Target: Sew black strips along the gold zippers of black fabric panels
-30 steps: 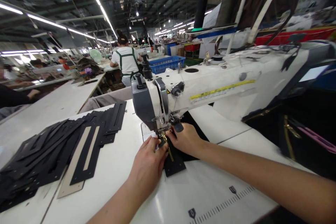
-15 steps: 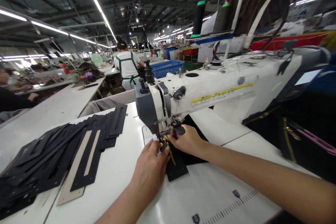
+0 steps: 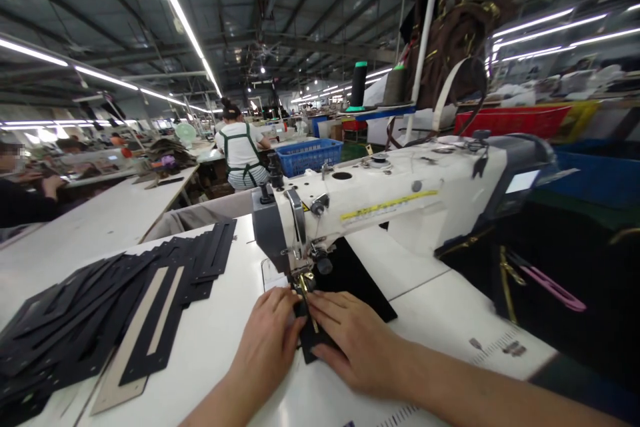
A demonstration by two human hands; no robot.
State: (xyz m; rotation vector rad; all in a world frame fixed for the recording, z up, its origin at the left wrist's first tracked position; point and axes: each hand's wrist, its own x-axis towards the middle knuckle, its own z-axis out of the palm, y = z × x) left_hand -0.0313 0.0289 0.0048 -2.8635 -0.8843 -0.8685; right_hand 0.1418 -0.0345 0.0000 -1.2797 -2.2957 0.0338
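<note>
A white sewing machine (image 3: 385, 197) stands over the table, its needle area near the middle of the view. Below the presser foot lies a black piece (image 3: 311, 349) with a gold zipper (image 3: 313, 313) along it. My left hand (image 3: 273, 327) grips the piece's left edge, fingers bent together. Flat on the piece, just right of the zipper, rests my right hand (image 3: 350, 333) with its fingers stretched forward and its thumb apart. A larger black sheet (image 3: 357, 273) extends behind, under the machine arm. The piece's edge under my left fingers is hidden.
Overlapping black frame-shaped pieces (image 3: 100, 307) cover the table's left side, with a beige-backed one (image 3: 117, 373) at their front. Pink-handled scissors (image 3: 555, 287) lie on dark material at right. A blue basket (image 3: 310, 157) and a person (image 3: 240, 147) in a green apron are beyond.
My right hand has come back from beside the needle and now lies flatter on the black piece. My left hand has shifted slightly left. The view has tilted up, showing more of the zipper at the foot.
</note>
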